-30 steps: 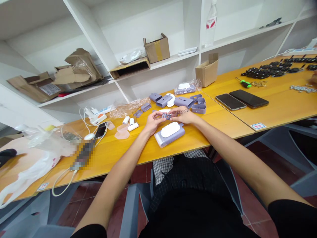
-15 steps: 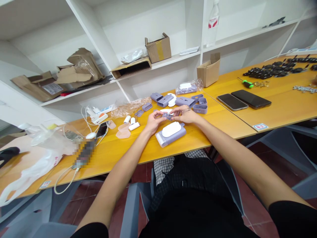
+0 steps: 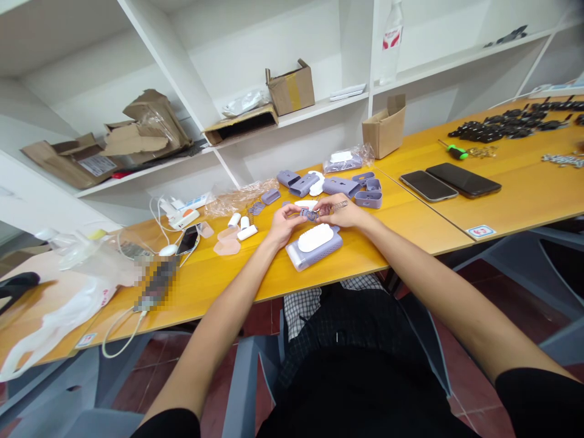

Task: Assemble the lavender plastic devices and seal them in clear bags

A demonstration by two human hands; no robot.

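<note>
wooden table (image 3: 410, 234), white shelves (image 3: 358, 55) behind. left hand (image 3: 281, 226) pinches small purple part (image 3: 309, 214) in fingertips; right hand (image 3: 344, 212) grasps coiled metal spring (image 3: 339, 205) beside it. part sits between both hands, just behind purple-and-white case (image 3: 316, 246) lying on table; loose purple housings (image 3: 338, 187) further back.

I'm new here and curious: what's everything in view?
small part: one, purplish, held
spring: one, metallic, held
device: one, purple and white, front
casings: several, purple, centre back
cylinders: three, white, centre left
pads: several, pink, centre left
phones: at least two, dark, right
screwdriver: one, green and black, right
clustered parts: many, black, right
bottle: one, clear, upper right
boxes: several, brown, back
wrapping: some, clear, back
shelving: one, white, back
tables: several, yellow, middle
bag: one, white, lower left
cables: several, white, left
chairs: several, grey, below
left hand, right hand: two, bare, centre
</note>
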